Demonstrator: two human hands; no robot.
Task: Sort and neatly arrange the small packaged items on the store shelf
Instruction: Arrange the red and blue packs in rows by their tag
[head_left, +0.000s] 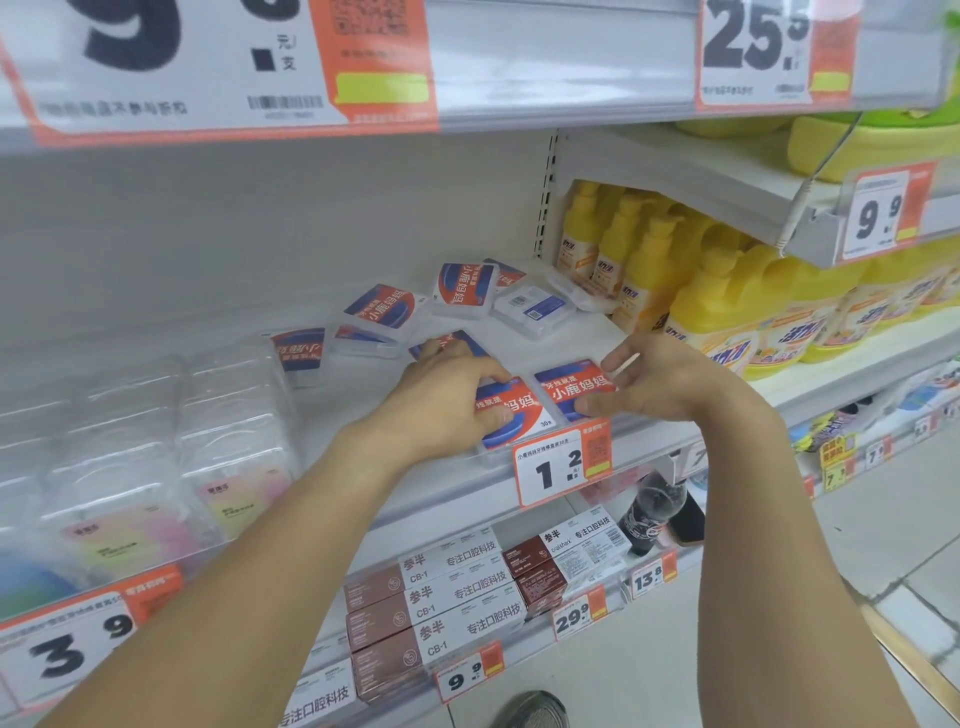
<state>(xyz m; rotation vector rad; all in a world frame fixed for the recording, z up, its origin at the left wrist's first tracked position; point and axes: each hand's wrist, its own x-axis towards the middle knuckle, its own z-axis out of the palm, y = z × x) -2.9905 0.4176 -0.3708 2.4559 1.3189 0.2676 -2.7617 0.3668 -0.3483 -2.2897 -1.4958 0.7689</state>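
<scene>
Several small clear plastic boxes with red and blue labels lie on the white shelf (571, 338). Two sit side by side at the shelf's front edge. My left hand (441, 400) presses on the left front box (511, 421), fingers spread over its top. My right hand (660, 382) pinches the right front box (569, 387) between thumb and fingers at its right edge. Behind them more boxes lie scattered and tilted: one (382, 312) stacked on another, one (462, 283) further back, one turned barcode up (535, 309), one standing at the left (300, 353).
Clear packs (156, 441) with pastel contents fill the shelf's left side. Yellow bottles (727, 312) stand to the right. A price tag (563, 467) hangs below the front boxes. Brown and white cartons (441, 608) and a dark bottle (652, 512) sit on the shelf beneath.
</scene>
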